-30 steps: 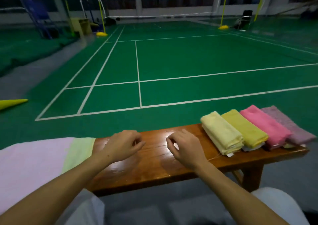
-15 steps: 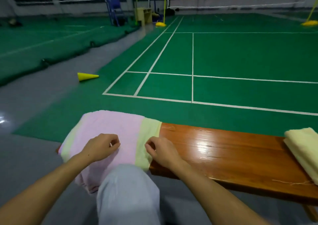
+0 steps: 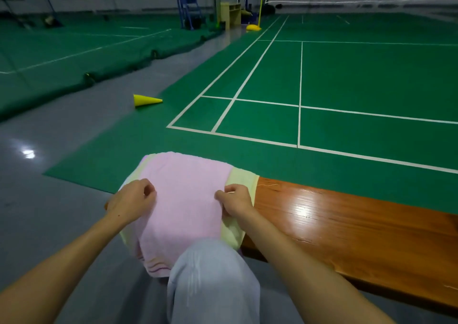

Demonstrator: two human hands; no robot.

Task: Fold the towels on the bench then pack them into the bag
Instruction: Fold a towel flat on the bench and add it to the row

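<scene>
On the wooden bench's (image 3: 347, 229) left end, the left hand (image 3: 132, 201) and right hand (image 3: 235, 201) each pinch the pink towel (image 3: 186, 199) (draped over a yellow towel (image 3: 244, 182)).

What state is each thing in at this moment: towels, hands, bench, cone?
pink towel: unfolded, draped over the bench end, on top of the yellow one.
yellow towel: unfolded, under the pink one, edges showing.
left hand: fingers curled, resting on the pink towel; grip unclear.
right hand: fingers curled at the towels' right edge; grip unclear.
bench: upright, glossy.
yellow cone: lying on its side.
</scene>
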